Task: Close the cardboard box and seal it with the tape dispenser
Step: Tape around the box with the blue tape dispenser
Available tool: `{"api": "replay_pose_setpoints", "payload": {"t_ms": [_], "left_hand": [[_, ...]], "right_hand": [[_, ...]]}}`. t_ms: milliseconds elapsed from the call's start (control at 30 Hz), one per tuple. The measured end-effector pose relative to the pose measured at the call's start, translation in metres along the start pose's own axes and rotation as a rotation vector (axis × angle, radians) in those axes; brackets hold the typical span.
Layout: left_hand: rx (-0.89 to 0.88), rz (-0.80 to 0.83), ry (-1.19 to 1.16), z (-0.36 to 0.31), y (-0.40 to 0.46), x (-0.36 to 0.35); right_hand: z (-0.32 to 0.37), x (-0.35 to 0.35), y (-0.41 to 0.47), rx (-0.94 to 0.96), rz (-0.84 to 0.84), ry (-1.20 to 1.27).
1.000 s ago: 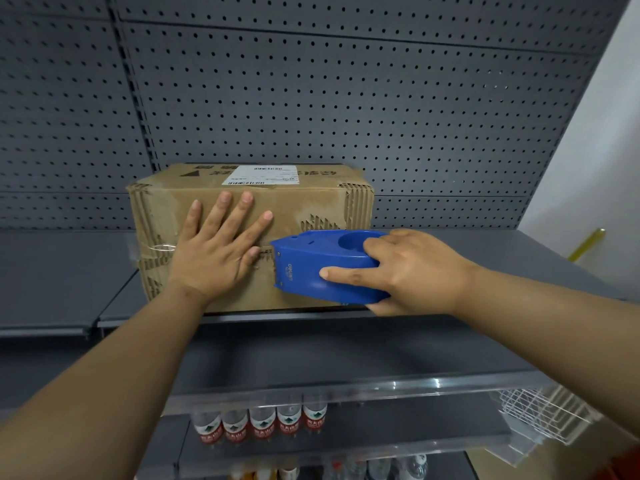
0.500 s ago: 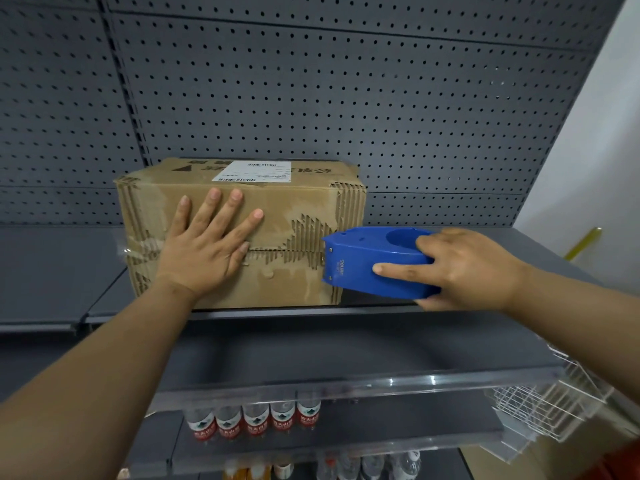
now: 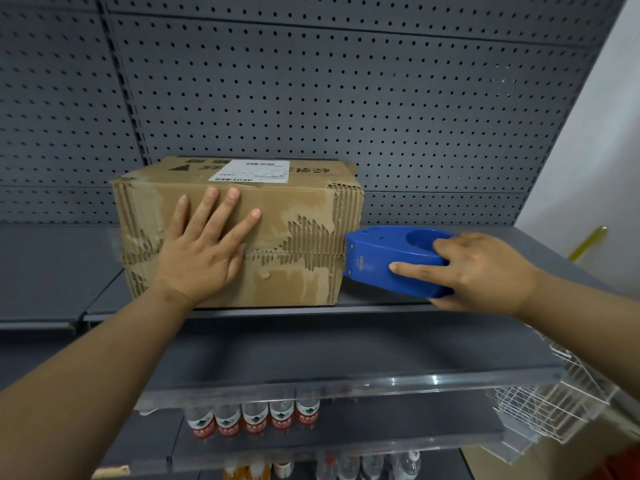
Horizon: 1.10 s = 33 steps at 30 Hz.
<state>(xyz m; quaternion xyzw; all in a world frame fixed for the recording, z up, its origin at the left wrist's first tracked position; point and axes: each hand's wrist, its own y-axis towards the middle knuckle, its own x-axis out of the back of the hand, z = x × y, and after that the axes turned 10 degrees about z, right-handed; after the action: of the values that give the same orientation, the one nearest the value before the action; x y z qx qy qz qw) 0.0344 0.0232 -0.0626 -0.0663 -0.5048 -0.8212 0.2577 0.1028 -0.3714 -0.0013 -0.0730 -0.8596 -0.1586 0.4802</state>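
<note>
Pressing flat against the front of the cardboard box (image 3: 294, 237), the left hand (image 3: 204, 251) has its fingers spread. The right hand (image 3: 485, 268) grips the blue tape dispenser (image 3: 391, 261), its nose at the box's right corner, at seam height. Flaps look closed; whether tape lies along the seam I can't tell. Contents hidden.

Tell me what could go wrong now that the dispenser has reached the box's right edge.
1. The tape dispenser, gripped by the right hand, sits at the corner of the cardboard box; tearing off here may leave no overlap round the side.
2. The left hand presses flat over the seam; lifting it early could let the flaps spring.
3. The torn, ridged face may hold tape poorly.
</note>
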Motion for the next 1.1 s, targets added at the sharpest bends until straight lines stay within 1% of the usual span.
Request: {"api": "replay_pose_setpoints", "payload": {"t_ms": [100,200,367,467,667,800,1100], "left_hand": [[0.078,-0.017,-0.045,-0.016,0.013,0.014],[0.039,-0.008,-0.049,-0.036,0.040,0.020],[-0.015,0.124,-0.040,-0.058,0.075,0.016],[-0.020,0.157,-0.039,-0.059,0.080,0.017],[-0.076,0.129,-0.028,-0.059,0.077,0.016],[-0.069,0.117,0.010,-0.056,0.078,0.013],[-0.091,0.046,-0.003,-0.059,0.074,0.006]], "right_hand": [[0.004,-0.002,0.001,-0.014,-0.013,-0.010],[0.007,-0.004,0.001,-0.018,-0.010,-0.013],[0.004,-0.005,0.004,-0.005,-0.025,-0.010],[0.003,-0.004,0.006,-0.002,-0.035,-0.008],[0.001,-0.009,0.007,0.002,-0.033,-0.004],[-0.002,-0.010,0.009,0.005,-0.034,0.008],[-0.015,-0.013,-0.002,0.033,-0.025,0.037]]}}
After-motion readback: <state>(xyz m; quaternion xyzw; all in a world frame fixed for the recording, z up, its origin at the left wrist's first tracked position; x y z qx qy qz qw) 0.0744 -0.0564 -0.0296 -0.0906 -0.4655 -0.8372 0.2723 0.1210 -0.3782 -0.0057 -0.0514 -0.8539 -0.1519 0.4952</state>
